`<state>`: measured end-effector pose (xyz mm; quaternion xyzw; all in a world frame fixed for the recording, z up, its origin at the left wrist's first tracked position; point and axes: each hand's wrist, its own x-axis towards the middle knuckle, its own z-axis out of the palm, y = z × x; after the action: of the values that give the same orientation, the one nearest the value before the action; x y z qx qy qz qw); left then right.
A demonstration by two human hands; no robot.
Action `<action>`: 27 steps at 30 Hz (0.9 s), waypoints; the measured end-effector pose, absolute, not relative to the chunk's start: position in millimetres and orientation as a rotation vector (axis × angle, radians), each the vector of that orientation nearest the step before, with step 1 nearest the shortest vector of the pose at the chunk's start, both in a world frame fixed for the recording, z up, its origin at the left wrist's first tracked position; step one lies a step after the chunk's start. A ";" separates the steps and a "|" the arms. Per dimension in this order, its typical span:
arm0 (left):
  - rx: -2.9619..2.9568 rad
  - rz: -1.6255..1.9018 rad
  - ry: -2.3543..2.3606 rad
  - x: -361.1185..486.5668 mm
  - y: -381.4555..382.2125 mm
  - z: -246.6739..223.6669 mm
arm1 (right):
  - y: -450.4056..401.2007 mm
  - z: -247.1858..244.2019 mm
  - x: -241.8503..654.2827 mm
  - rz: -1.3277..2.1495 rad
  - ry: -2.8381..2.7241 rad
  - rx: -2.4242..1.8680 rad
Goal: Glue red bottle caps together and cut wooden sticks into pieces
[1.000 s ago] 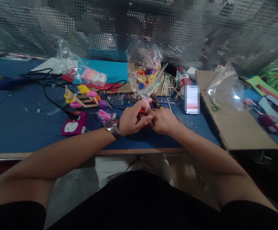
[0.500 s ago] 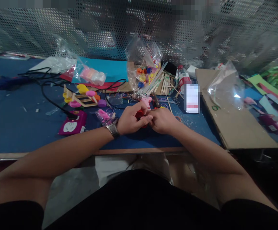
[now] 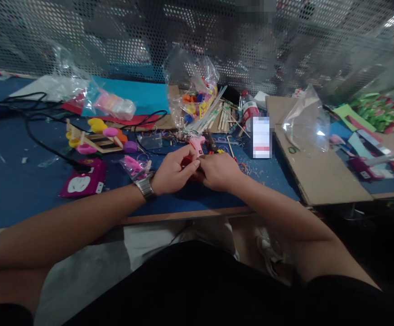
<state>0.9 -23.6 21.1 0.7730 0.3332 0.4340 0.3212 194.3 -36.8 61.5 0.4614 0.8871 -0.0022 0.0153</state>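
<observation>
At the front of a blue counter (image 3: 7,199), our hands meet around a red piece (image 3: 185,161)

Our left hand (image 3: 172,173), a metal wristwatch (image 3: 145,186) at its wrist, curls around the red piece, its grip clamped on it with the thumb pointing toward the right hand (image 3: 222,173). Our right hand is folded in against that thumb; its fingertips are hidden, so we cannot tell whether this grip is apart or together. The red piece sits between our hands, mostly covered, and we cannot make out its full shape. Just beyond our fingers lies a pink glue gun (image 3: 197,144). Left of our hands, we see a clear packet of pink parts (image 3: 135,166), then a purple power strip (image 3: 85,179) with a black plug in it. Behind that stands a wooden-stick model (image 3: 98,140) with yellow, pink and orange pieces. To our right, a lit phone (image 3: 261,138) is in front of a red-capped bottle (image 3: 249,108), near a cardboard sheet (image 3: 329,181)
</observation>
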 end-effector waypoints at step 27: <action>1.766 1.071 0.848 0.3 -16.8 14.0 | -33.4 55.4 197.9 0.037 2.839 1.495</action>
<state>0.3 -16.8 14.0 0.7106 0.3414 0.4312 0.4389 197.9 -33.4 55.4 0.4656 0.8843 0.0117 -0.0335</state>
